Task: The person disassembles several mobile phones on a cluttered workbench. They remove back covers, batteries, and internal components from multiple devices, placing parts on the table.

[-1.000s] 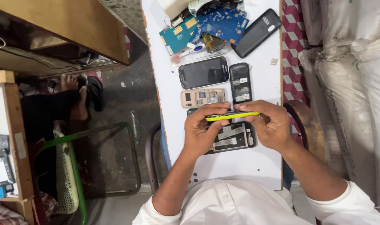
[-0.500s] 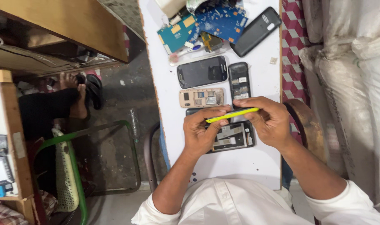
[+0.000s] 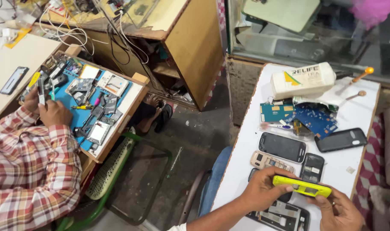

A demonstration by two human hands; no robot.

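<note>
Both of my hands hold a flat yellow phone housing [image 3: 302, 187] edge-on above the white table [image 3: 357, 111]. My left hand [image 3: 263, 189] grips its left end and my right hand [image 3: 338, 211] grips its right end. Under my hands lies an opened black phone body [image 3: 285, 216]. Just beyond sit a beige keypad phone [image 3: 267, 161], a black back cover [image 3: 312, 167] and a black touchscreen phone [image 3: 282, 146].
Farther back lie a black phone [image 3: 340, 139], blue and teal circuit boards [image 3: 308, 116], a white bottle [image 3: 303, 79] and an orange-tipped tool [image 3: 353, 80]. At left, another person in a plaid shirt [image 3: 30, 171] works at a wooden bench with a blue mat [image 3: 73, 102]. A green stool [image 3: 113, 169] stands between.
The camera has turned left and lifted, bringing the other person and the wooden bench into view. My hands still hold the yellow housing over the opened phone.
</note>
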